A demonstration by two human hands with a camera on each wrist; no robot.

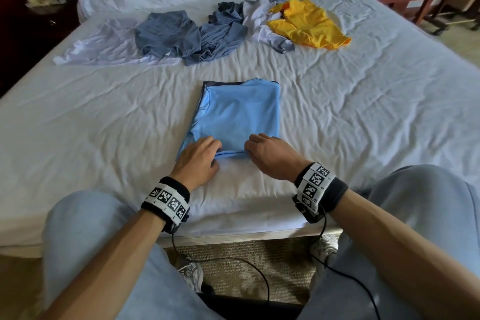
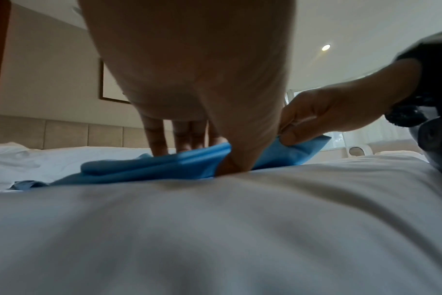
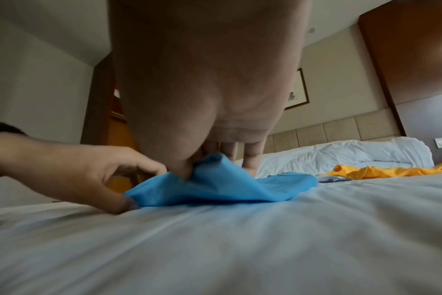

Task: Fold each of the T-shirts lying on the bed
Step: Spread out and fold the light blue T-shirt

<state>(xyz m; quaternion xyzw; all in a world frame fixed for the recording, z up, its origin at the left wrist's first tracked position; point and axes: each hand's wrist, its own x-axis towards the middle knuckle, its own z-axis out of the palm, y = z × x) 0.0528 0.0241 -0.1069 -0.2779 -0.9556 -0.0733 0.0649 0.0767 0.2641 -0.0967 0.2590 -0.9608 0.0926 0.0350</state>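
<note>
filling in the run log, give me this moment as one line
blue T-shirt half folded | left hand pinches near hem | right hand pinches near hem | unfolded shirts behind

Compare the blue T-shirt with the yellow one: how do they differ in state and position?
The blue T-shirt lies smoothed into a narrow rectangle near the person; the yellow T-shirt lies crumpled farther up the bed. Both hands, left hand and right hand, pinch the blue one's near edge; nothing touches the yellow one. Both rest on the white sheet.

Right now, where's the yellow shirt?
Head view: the yellow shirt lies far right on the bed, beside the white shirt, beyond the blue shirt.
</note>
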